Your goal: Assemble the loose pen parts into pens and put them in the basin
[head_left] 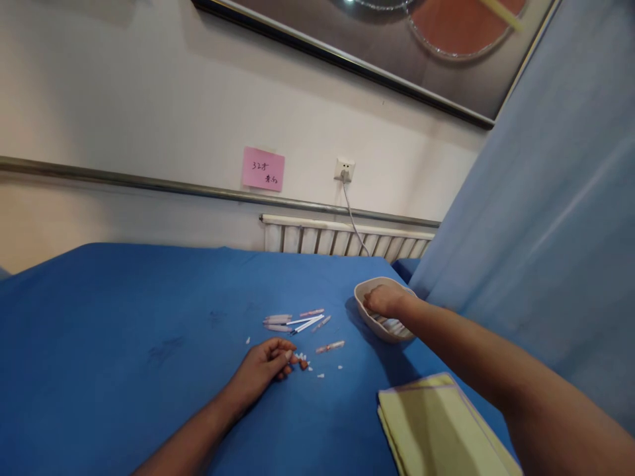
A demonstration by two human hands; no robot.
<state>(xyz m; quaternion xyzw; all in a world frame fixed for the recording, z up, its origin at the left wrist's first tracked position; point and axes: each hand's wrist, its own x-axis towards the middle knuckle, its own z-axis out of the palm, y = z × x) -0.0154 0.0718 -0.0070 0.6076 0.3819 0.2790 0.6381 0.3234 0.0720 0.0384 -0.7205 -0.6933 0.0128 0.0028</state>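
Note:
My left hand [270, 360] rests on the blue cloth with its fingers curled and thumb and forefinger close together. What they pinch, if anything, is too small to make out. Right at its fingertips lie small white pieces [301, 357] and a small reddish-brown piece [304, 364]. Inside a beige basket [364, 317], my right hand [384, 299] is closed, with its fingertips hidden. Slender pale pieces [394, 326] lie in the basket below it. Beyond my left hand are white sticks with dark tips [307, 323], translucent tubes [278, 319] and a pen-like tube [330, 346].
A folded yellow cloth [436, 423] lies at the front right of the blue-covered table [124, 330]. A blue curtain [555, 218] hangs along the right. Behind the table are a radiator [317, 239], a metal rail [149, 180] and a socket [344, 170] with a plugged-in cord.

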